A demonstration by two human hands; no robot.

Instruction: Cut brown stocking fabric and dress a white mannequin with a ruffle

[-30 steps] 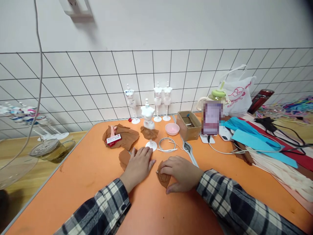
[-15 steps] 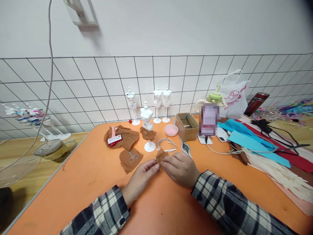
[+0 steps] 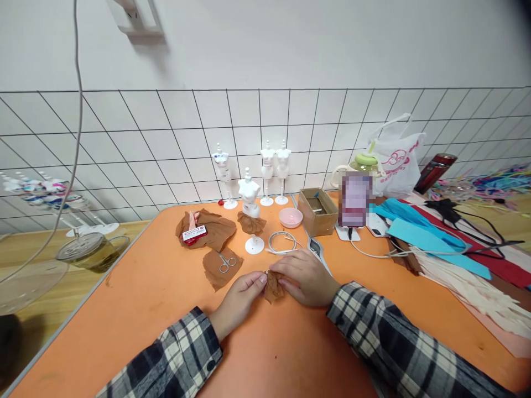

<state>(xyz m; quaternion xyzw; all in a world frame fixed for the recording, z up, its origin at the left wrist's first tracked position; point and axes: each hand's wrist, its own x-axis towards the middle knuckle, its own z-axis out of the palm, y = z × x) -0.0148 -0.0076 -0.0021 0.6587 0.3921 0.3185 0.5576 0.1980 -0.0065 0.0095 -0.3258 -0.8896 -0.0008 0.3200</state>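
Between my hands is a small gathered piece of brown fabric (image 3: 274, 288), crumpled and hanging toward me. My left hand (image 3: 244, 293) pinches its left end between thumb and fingers. My right hand (image 3: 305, 276) is closed over its upper right side, its fingertips partly hidden. Just beyond stands a white mini mannequin (image 3: 249, 193) with a brown ruffle (image 3: 251, 223) round its lower part. To the left, small scissors (image 3: 227, 264) lie on a flat brown fabric piece (image 3: 213, 272). Behind them, a red-and-white packet (image 3: 194, 234) rests on a larger brown cloth (image 3: 219, 229).
Several more mannequins (image 3: 267, 166) stand along the tiled wall. A pink bowl (image 3: 290, 218), a coiled white cable (image 3: 282, 241) and a cardboard box (image 3: 318, 213) are behind my right hand. Farther right are a phone (image 3: 355, 200) and blue fabric strips (image 3: 440, 246).
The brown fabric between my hands has turned from pointing up to hanging down toward me. My right hand has shifted slightly and now covers its top.
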